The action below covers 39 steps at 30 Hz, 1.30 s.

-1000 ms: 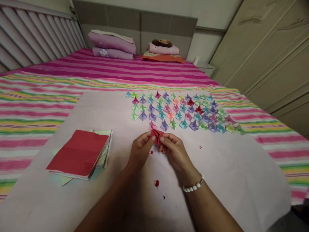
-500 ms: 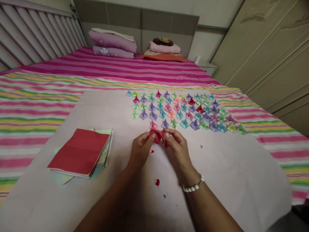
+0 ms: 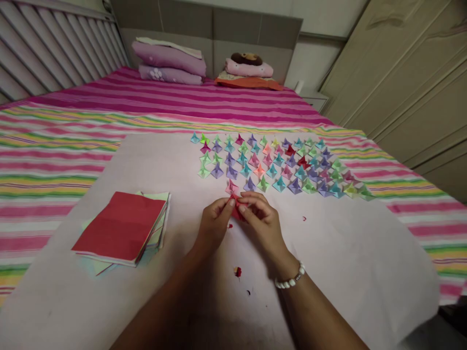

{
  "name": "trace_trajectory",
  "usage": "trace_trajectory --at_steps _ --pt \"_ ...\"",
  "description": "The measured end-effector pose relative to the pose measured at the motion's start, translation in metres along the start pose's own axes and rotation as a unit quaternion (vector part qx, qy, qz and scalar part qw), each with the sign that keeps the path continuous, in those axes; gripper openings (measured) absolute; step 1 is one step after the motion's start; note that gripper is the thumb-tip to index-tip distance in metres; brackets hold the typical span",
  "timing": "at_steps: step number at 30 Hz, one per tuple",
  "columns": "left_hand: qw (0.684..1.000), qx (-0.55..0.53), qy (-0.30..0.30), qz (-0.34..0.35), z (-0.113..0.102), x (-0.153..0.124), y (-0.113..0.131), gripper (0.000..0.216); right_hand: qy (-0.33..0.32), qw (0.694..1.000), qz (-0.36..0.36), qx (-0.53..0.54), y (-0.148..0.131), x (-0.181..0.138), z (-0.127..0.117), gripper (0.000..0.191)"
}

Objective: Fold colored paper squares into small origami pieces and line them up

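Observation:
My left hand (image 3: 213, 226) and my right hand (image 3: 260, 218) meet over a pale sheet (image 3: 153, 160) spread on the bed. Both pinch a small red folded paper piece (image 3: 236, 210), which is mostly hidden by the fingers. A white bead bracelet (image 3: 290, 281) circles my right wrist. Just beyond the hands lie rows of several small folded paper shapes (image 3: 277, 163) in pink, purple, green, blue and red. A stack of paper squares with a red sheet on top (image 3: 122, 228) rests to the left of my left hand.
Tiny red paper scraps (image 3: 237, 271) lie on the sheet near my forearms. The bed has a striped pink, green and yellow cover (image 3: 54, 155). Pillows (image 3: 168, 61) and a soft toy (image 3: 248, 65) sit at the headboard. Wardrobe doors (image 3: 408, 82) stand at right.
My right fingers have closed further over the red piece, so less of it shows. Both hands have shifted slightly away from me, toward the rows.

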State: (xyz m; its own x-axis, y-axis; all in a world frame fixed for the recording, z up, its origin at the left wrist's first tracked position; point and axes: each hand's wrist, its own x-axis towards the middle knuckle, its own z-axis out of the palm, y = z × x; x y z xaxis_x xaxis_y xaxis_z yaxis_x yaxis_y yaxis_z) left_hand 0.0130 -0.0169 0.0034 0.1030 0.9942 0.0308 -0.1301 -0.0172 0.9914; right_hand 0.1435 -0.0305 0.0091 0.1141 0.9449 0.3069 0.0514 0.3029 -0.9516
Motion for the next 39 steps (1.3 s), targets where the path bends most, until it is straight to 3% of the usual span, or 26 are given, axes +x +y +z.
trace_trajectory --at_steps 9,13,18,21,27,32,35,39 --pt "0.997 -0.056 0.033 -0.038 0.003 -0.001 0.008 0.026 0.006 0.999 0.028 0.030 0.005 -0.001 0.005 0.015" --pt "0.996 -0.065 0.053 -0.030 0.003 -0.001 0.012 0.027 0.035 0.986 0.123 0.105 0.007 0.000 0.004 0.034" --pt "0.998 -0.051 0.036 -0.010 0.003 -0.002 0.013 0.028 -0.071 0.960 0.202 0.178 0.008 0.002 0.003 0.022" --pt "0.998 -0.055 0.031 -0.009 0.003 -0.002 0.013 0.027 -0.063 0.963 0.198 0.172 0.009 0.001 0.003 0.022" --pt "0.994 -0.085 0.053 -0.044 0.002 -0.001 0.012 0.066 -0.050 0.964 0.197 0.170 0.012 0.001 0.003 0.023" --pt "0.991 -0.111 0.017 -0.066 0.003 0.000 0.016 0.035 -0.090 0.954 0.219 0.183 0.011 0.000 0.004 0.021" --pt "0.993 -0.104 0.009 -0.059 0.003 -0.001 0.017 0.031 -0.117 0.949 0.228 0.182 0.010 0.000 0.005 0.023" --pt "0.996 -0.077 -0.002 -0.045 0.002 -0.001 0.015 0.030 -0.104 0.955 0.219 0.170 0.009 0.001 0.004 0.026"
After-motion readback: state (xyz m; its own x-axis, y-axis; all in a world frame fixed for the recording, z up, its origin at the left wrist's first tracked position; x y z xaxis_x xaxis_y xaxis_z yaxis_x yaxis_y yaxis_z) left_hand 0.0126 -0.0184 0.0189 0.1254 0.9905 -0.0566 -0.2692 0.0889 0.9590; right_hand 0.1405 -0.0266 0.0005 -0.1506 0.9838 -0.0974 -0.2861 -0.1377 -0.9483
